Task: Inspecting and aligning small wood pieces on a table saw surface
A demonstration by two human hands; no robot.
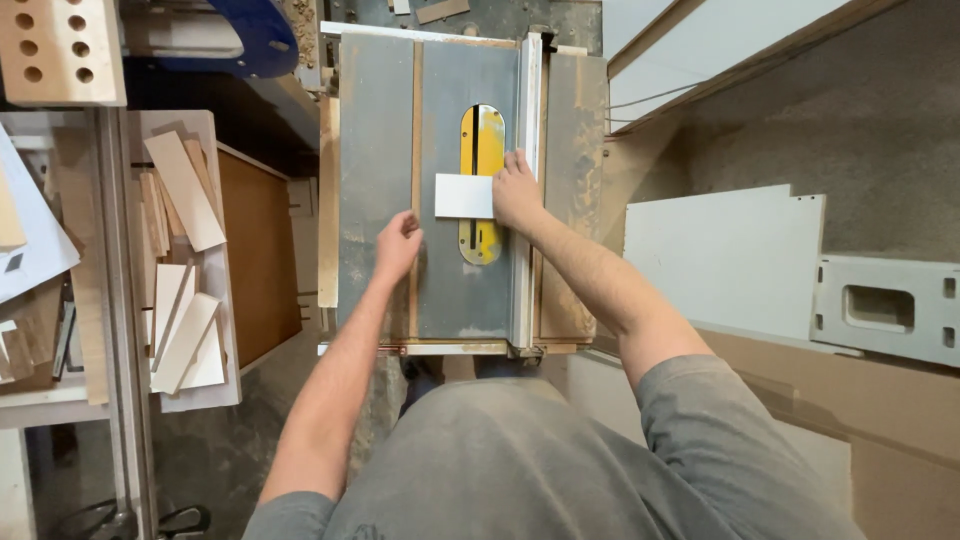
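A white panel [463,196] is pressed flat over the yellow insert [482,150] by the open right hand [515,190]; the loosely curled left hand [398,246] is rested, empty, on the saw surface [375,120]

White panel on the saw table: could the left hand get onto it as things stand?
Probably yes. The left hand rests on the saw table just beside the white panel, with bare tabletop between them; the right hand presses only its far end.

The small board [463,196] lies on the saw table [380,150], across the slot insert [482,140]. The fence [526,190] stands just right of it. The right hand [516,190] rests on the board's right end; the left hand [397,245] is left, nearer the person. Offcuts [180,260] lie far left.
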